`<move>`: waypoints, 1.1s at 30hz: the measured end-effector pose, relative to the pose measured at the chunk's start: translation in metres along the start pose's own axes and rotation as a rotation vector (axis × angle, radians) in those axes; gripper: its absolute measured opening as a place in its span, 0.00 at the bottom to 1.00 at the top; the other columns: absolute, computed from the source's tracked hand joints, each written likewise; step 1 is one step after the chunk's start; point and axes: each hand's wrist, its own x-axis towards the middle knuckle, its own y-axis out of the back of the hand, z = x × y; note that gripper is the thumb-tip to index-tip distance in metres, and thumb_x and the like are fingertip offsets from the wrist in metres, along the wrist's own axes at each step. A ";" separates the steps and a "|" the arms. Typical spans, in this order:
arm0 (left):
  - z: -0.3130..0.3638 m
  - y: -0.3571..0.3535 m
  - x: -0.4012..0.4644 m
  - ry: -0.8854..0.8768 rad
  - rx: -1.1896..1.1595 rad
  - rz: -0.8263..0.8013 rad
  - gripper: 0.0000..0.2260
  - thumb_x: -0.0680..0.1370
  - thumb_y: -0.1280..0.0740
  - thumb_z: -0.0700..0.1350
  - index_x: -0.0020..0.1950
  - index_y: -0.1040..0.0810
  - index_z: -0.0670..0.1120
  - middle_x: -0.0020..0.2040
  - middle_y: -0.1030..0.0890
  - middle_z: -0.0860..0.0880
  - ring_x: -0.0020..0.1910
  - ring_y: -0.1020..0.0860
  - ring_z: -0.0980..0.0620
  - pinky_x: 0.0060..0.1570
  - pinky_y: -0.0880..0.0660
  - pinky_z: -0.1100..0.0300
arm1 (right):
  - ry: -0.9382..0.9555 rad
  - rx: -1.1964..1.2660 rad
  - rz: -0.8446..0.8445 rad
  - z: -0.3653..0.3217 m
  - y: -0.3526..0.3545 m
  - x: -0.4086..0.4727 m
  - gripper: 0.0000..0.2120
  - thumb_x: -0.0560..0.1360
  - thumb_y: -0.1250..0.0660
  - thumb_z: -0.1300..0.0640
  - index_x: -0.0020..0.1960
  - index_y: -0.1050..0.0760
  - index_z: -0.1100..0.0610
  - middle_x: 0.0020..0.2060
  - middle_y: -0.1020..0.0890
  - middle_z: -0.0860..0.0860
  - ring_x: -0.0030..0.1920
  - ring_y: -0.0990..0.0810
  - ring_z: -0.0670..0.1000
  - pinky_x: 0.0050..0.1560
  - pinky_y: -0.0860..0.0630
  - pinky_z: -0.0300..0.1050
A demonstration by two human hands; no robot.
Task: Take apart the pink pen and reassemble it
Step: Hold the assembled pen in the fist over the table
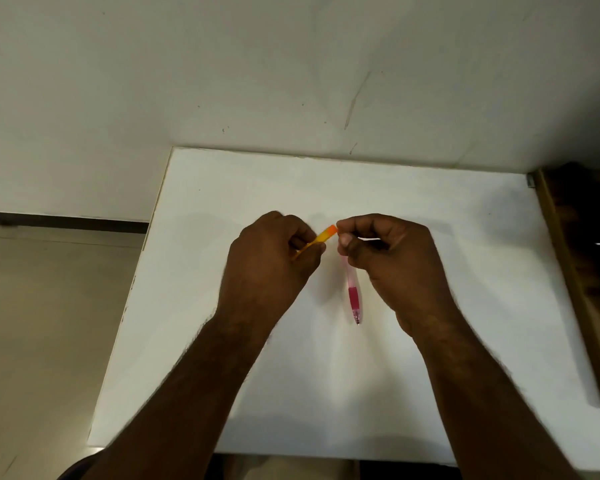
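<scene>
Left hand (274,258) curled closed, gripping orange-yellow translucent plastic pen piece (321,237); piece angled up toward right hand, orange tip protruding past left fingers, nearly meeting right fingertips; contact not determinable. Right hand (392,258) closed, pinching top end of pink translucent plastic pen barrel (353,294); barrel hangs below right fingers, in gap between both hands, darker pink grip section and pointed tip lowest, tip toward person. Both hands held over white flat tabletop (430,375); barrel-to-tabletop contact not determinable.
</scene>
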 end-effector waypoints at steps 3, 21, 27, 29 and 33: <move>-0.005 -0.005 0.001 0.191 0.076 -0.017 0.06 0.72 0.27 0.54 0.41 0.20 0.54 0.40 0.19 0.56 0.37 0.21 0.57 0.34 0.31 0.64 | 0.048 -0.137 0.030 0.001 -0.005 -0.002 0.11 0.76 0.24 0.55 0.57 0.16 0.46 0.48 0.15 0.38 0.45 0.17 0.37 0.52 0.24 0.30; -0.011 -0.011 -0.002 0.353 0.217 -0.074 0.17 0.68 0.24 0.63 0.44 0.24 0.53 0.40 0.19 0.55 0.38 0.22 0.53 0.32 0.37 0.63 | -0.062 -0.537 0.069 0.007 -0.019 -0.008 0.19 0.73 0.26 0.56 0.63 0.23 0.52 0.46 0.16 0.46 0.48 0.16 0.52 0.49 0.25 0.44; -0.007 -0.004 0.000 0.352 0.150 -0.033 0.17 0.69 0.26 0.65 0.42 0.23 0.53 0.36 0.22 0.57 0.35 0.23 0.57 0.31 0.36 0.66 | -0.247 0.459 0.066 -0.004 -0.012 -0.001 0.09 0.79 0.33 0.62 0.52 0.14 0.55 0.40 0.15 0.48 0.42 0.16 0.49 0.49 0.16 0.48; -0.004 -0.001 0.001 0.344 0.064 0.013 0.15 0.70 0.27 0.64 0.41 0.22 0.53 0.35 0.21 0.58 0.35 0.23 0.60 0.31 0.34 0.65 | -0.251 0.819 0.034 -0.009 -0.006 0.000 0.12 0.81 0.36 0.64 0.47 0.14 0.57 0.40 0.16 0.51 0.39 0.17 0.50 0.45 0.17 0.46; 0.003 0.005 0.004 0.329 -0.100 0.098 0.13 0.72 0.29 0.63 0.44 0.20 0.55 0.38 0.18 0.61 0.38 0.22 0.67 0.35 0.33 0.69 | -0.159 1.318 -0.151 -0.014 0.004 0.000 0.14 0.81 0.44 0.52 0.43 0.24 0.57 0.38 0.25 0.52 0.36 0.28 0.51 0.40 0.28 0.45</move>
